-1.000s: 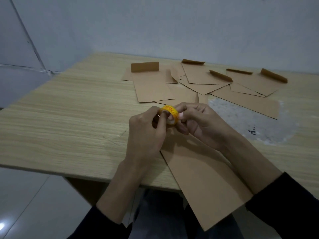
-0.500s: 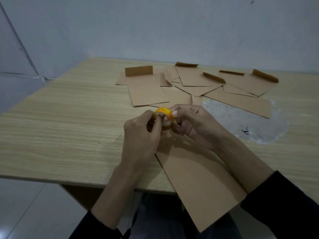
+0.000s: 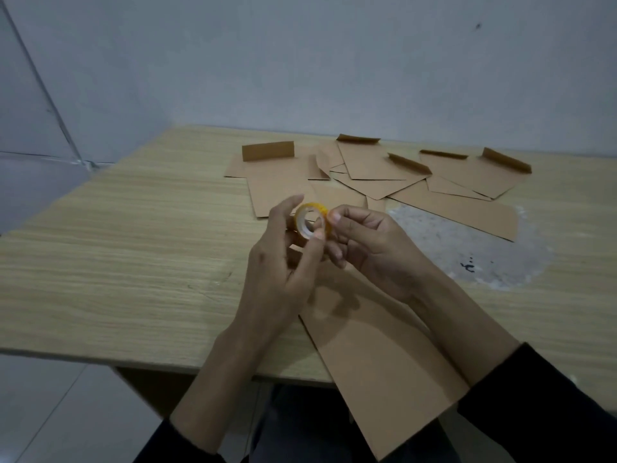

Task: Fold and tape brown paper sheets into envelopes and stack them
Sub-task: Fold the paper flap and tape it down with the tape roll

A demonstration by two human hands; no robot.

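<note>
A small yellow-cored roll of clear tape (image 3: 312,219) is held in the air above the pale wood-grain worktop (image 3: 117,262), between the two hands and just above the far end of the sheet being worked. It is gripped by the left hand (image 3: 280,262), with the thumb laid across the open core and a finger curled over the top of the rim. The right hand (image 3: 370,248) is closed in a pinch, thumb and forefinger meeting at the right rim of the roll. This grip is judged to serve one purpose: the roll is steadied by one hand so that the loose end of tape can be found and peeled by the other. Whether any tape has been lifted cannot be told.

The roll is turned so that its open core faces the person, and its axis runs roughly from far to near.

Beneath the hands lies a long folded brown paper sheet (image 3: 377,345). Its long axis runs from under the hands towards the near right, and its near end hangs past the worktop's edge over the lap. It is probably left there so that a seam can be taped without reaching.

Finished brown paper envelopes (image 3: 367,168) are spread overlapping on the far side, several flaps standing up, not in a squared stack. A grey scuffed patch (image 3: 467,248) is seen beside them.
</note>
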